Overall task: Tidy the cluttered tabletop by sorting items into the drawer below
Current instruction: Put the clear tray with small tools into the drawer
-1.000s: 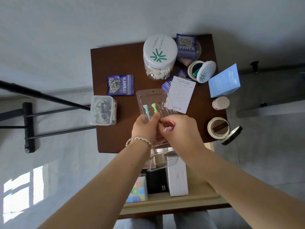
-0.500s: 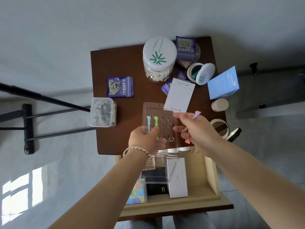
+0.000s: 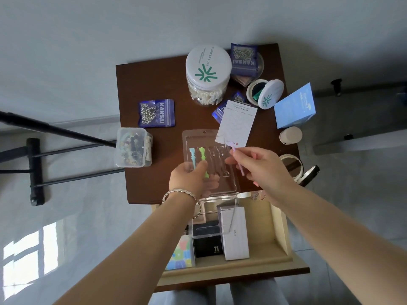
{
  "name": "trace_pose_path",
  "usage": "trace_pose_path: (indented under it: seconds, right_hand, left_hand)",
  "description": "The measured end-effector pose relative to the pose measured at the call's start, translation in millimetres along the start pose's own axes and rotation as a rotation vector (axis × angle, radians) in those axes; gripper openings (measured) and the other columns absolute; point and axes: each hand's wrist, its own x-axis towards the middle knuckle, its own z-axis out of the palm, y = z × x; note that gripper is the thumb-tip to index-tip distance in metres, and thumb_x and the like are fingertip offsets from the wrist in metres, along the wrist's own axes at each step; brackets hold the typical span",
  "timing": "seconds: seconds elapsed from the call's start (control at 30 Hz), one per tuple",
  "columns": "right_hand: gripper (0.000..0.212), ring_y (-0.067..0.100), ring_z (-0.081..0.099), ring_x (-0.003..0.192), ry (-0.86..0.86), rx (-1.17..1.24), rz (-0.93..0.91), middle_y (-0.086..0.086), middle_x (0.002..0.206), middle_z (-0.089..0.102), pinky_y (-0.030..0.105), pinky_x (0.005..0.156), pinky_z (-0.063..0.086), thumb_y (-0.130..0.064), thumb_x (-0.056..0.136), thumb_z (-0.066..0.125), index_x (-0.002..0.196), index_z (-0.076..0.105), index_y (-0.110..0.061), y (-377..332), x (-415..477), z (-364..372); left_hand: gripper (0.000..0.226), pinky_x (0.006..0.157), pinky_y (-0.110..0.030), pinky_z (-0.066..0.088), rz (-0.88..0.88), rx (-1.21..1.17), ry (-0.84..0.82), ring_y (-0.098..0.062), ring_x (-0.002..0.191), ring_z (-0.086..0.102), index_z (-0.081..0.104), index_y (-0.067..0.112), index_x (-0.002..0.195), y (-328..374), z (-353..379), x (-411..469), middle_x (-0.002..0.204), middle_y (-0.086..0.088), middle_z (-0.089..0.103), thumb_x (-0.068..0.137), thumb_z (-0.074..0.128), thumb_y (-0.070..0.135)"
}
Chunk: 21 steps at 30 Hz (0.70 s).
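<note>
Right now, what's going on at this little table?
A person works over a small dark brown table with its pale wooden drawer pulled open below. The left hand holds a clear plastic blister tray with a light blue stick and a green stick in its slots. The right hand pinches a thin lilac stick above the tray's empty slots.

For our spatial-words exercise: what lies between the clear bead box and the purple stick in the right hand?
Head view: a clear plastic tray with a teal stick and a green stick seated in it, held by the left hand.
</note>
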Motion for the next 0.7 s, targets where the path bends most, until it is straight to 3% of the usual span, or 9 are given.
trace_pose_path:
  seconds: [0.1,0.17,0.23,0.33,0.43,0.53,0.63,0.7]
  right_hand:
    - [0.033,0.012,0.050,0.061,0.107,-0.083,-0.066,0.025,0.073,0.059,0.013,0.060,0.039,-0.023,0.090,0.058,0.089,0.066,0.009,3,1,1]
    - [0.027,0.011,0.051,0.058,0.134,-0.135,-0.116,0.016,0.066,0.061,0.014,0.057,0.040,-0.023,0.088,0.061,0.080,0.070,0.002,2,3,5]
    - [0.018,0.006,0.056,0.062,0.153,-0.248,-0.168,0.007,0.070,0.067,0.008,0.056,0.041,-0.023,0.086,0.063,0.081,0.074,-0.010,2,6,10]
    - [0.016,-0.001,0.055,0.064,0.203,-0.388,-0.262,0.001,0.078,0.069,-0.002,0.059,0.039,-0.024,0.084,0.067,0.090,0.075,-0.011,3,13,15]
    - [0.019,-0.002,0.055,0.064,0.270,-0.409,-0.319,-0.005,0.076,0.064,-0.001,0.060,0.040,-0.025,0.080,0.071,0.093,0.071,-0.010,6,17,17]
    - [0.017,-0.005,0.058,0.058,0.272,-0.386,-0.337,-0.014,0.065,0.058,0.007,0.059,0.044,-0.027,0.081,0.070,0.089,0.069,-0.013,6,15,17]
    - [0.018,0.007,0.062,0.064,0.242,-0.449,-0.336,-0.005,0.065,0.063,0.028,0.066,0.052,-0.032,0.082,0.068,0.087,0.070,-0.014,7,12,19]
    - [0.020,0.012,0.061,0.067,0.239,-0.478,-0.295,-0.004,0.066,0.061,0.029,0.063,0.051,-0.034,0.084,0.066,0.084,0.069,-0.014,7,10,21]
  left_hand:
    - [0.045,0.041,-0.017,0.046,0.045,0.032,-0.013,-0.008,0.049,0.065,0.045,0.006,0.130,0,3,-3,0.074,-0.006,0.072,0.092,0.054,0.028]
    - [0.043,0.040,-0.017,0.047,0.066,0.038,-0.030,-0.008,0.050,0.065,0.047,0.005,0.127,0,5,-6,0.073,-0.005,0.071,0.092,0.054,0.028]
    - [0.036,0.039,-0.017,0.047,0.089,0.039,-0.037,-0.007,0.049,0.065,0.051,0.005,0.118,2,7,-10,0.068,-0.002,0.070,0.092,0.054,0.029]
    - [0.016,0.040,-0.017,0.048,0.143,0.045,-0.028,-0.006,0.046,0.064,0.055,0.012,0.090,4,8,-13,0.057,0.005,0.066,0.090,0.056,0.028]
    - [0.016,0.041,-0.018,0.049,0.177,0.048,-0.021,-0.008,0.047,0.065,0.054,0.016,0.079,6,8,-15,0.052,0.006,0.066,0.090,0.056,0.027]
    - [0.015,0.046,-0.021,0.050,0.165,0.044,-0.036,-0.015,0.053,0.067,0.053,0.018,0.078,5,8,-18,0.066,-0.005,0.071,0.090,0.056,0.027]
    - [0.015,0.043,-0.020,0.048,0.179,0.057,-0.030,-0.013,0.052,0.067,0.054,0.016,0.080,2,7,-17,0.068,-0.006,0.072,0.090,0.057,0.027]
    - [0.014,0.043,-0.020,0.049,0.195,0.071,-0.025,-0.013,0.051,0.066,0.056,0.016,0.082,0,7,-17,0.069,-0.005,0.072,0.090,0.057,0.028]
